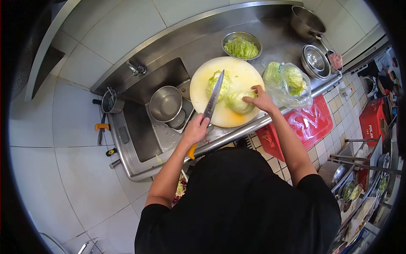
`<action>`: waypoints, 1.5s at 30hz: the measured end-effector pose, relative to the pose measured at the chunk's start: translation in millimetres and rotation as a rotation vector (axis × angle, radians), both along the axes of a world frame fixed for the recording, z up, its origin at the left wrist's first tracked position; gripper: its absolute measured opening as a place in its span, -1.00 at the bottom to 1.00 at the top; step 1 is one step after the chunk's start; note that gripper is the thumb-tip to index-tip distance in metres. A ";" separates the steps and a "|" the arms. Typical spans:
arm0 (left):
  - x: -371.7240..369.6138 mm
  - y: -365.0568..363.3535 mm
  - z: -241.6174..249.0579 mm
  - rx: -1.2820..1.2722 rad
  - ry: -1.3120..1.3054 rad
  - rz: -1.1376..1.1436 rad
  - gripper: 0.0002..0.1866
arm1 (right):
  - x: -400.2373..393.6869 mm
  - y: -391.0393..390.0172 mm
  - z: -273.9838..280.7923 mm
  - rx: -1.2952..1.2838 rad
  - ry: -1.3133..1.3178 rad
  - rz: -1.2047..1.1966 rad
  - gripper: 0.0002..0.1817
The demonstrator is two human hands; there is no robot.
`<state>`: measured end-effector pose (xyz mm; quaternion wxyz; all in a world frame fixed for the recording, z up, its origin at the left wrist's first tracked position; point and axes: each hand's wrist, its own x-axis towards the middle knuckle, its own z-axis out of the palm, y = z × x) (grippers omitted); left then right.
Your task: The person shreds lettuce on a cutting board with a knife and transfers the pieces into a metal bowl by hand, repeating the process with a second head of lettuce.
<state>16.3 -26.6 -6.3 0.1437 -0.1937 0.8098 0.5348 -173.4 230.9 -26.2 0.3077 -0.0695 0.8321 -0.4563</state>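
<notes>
My left hand (196, 129) is wrapped round the handle of a long kitchen knife (215, 95). Its orange handle end shows below my fist, and the blade points up and away over the round white cutting board (201, 76). With thumb and fingers, my right hand (260, 100) grips a piece of lettuce (239, 103) on the board's right part. Behind the blade lies another cut piece of lettuce (212, 86), partly covered by the knife. Right of the board, more lettuce sits in a clear plastic bag (301, 99). A metal bowl (228, 47) of shredded lettuce (242, 47) stands beyond the board.
Left of the board is a steel sink (139, 131) with a metal pot (166, 103) inside and a tap (136, 67) behind. Stacked metal bowls (315, 61) and a large pot (308, 22) stand at the right. A red crate (306, 127) is below the counter edge.
</notes>
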 end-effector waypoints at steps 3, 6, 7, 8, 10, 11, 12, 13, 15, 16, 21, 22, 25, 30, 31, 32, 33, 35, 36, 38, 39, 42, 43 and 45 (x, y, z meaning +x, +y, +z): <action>5.9 0.5 -20.4 -0.136 0.093 -0.091 -0.78 | -3.0 5.6 -9.8 0.074 0.676 0.063 -0.38; 13.3 -9.1 -17.2 -0.301 0.119 -0.205 -0.80 | -6.9 -2.8 -8.3 -0.044 0.955 0.322 -0.50; 16.5 -14.0 -12.5 -0.421 0.164 -0.277 -0.78 | -5.4 -7.7 -6.5 -0.046 0.954 0.326 -0.50; 18.3 -16.9 -8.2 -0.544 0.209 -0.348 -0.77 | -4.3 -13.6 -4.7 -0.071 0.947 0.398 -0.54; 8.8 -13.5 16.6 -0.504 0.040 -0.377 -0.76 | -6.0 -21.0 -2.8 -0.099 0.945 0.469 -0.57; 2.0 -11.3 23.9 -0.459 -0.130 -0.406 -0.75 | -7.5 -24.0 -4.5 -0.067 0.908 0.551 -0.59; -4.2 -10.5 17.2 -0.464 -0.130 -0.405 -0.75 | -7.9 -26.8 -8.6 -0.035 0.867 0.631 -0.61; -11.1 -10.3 2.9 -0.505 -0.069 -0.418 -0.75 | -6.1 -29.7 -14.3 -0.039 0.870 0.630 -0.61; -22.5 -11.1 -20.3 -0.575 0.015 -0.357 -0.74 | -0.5 -38.2 -24.3 -0.071 0.887 0.448 -0.67; -27.5 -11.3 -15.1 -0.579 0.015 -0.351 -0.74 | 6.5 -43.2 -27.3 -0.076 0.891 0.452 -0.67; -34.2 -7.9 6.4 -0.463 -0.165 -0.294 -0.72 | 34.0 -59.9 -28.0 -0.076 0.855 0.376 -0.73; -32.1 -5.4 9.2 -0.462 -0.168 -0.294 -0.72 | 33.5 -60.2 -20.5 0.011 0.828 0.413 -0.74; -29.0 8.9 21.8 -0.583 -0.084 -0.306 -0.73 | 33.7 -65.9 -0.7 -0.152 1.170 0.404 -0.79; -21.7 21.4 7.5 -0.633 -0.227 -0.362 -0.64 | 24.5 -70.2 -21.7 -0.099 0.965 0.639 -0.82; -20.7 19.8 12.2 -0.636 -0.232 -0.367 -0.64 | 24.6 -72.3 -21.7 -0.070 0.953 0.628 -0.82; -18.5 17.9 17.6 -0.636 -0.219 -0.355 -0.64 | 25.5 -73.1 -22.2 -0.070 0.945 0.619 -0.82; -16.3 19.1 25.3 -0.632 -0.208 -0.344 -0.64 | 27.0 -72.2 -24.8 -0.070 0.974 0.611 -0.82; -5.8 22.9 13.9 -0.625 -0.215 -0.329 -0.68 | 26.2 -71.5 -27.4 -0.069 1.006 0.598 -0.83; -3.5 23.4 8.9 -0.620 -0.218 -0.308 -0.70 | 26.6 -71.6 -27.9 -0.080 1.020 0.589 -0.83; -2.2 18.4 0.0 -0.605 -0.224 -0.339 -0.70 | 29.2 -71.9 -29.6 -0.094 1.028 0.576 -0.83; -4.5 18.0 5.2 -0.588 -0.224 -0.364 -0.71 | 28.9 -71.9 -29.3 -0.094 1.031 0.567 -0.83; -5.2 23.7 23.0 -0.589 -0.190 -0.262 -0.72 | 32.2 -71.1 -29.3 -0.098 1.048 0.552 -0.82; -4.8 25.3 16.5 -0.591 -0.189 -0.260 -0.72 | 31.6 -71.8 -29.2 -0.104 1.070 0.539 -0.82; -1.7 30.8 5.6 -0.581 -0.234 -0.295 -0.72 | 31.0 -71.9 -29.4 -0.095 1.052 0.545 -0.82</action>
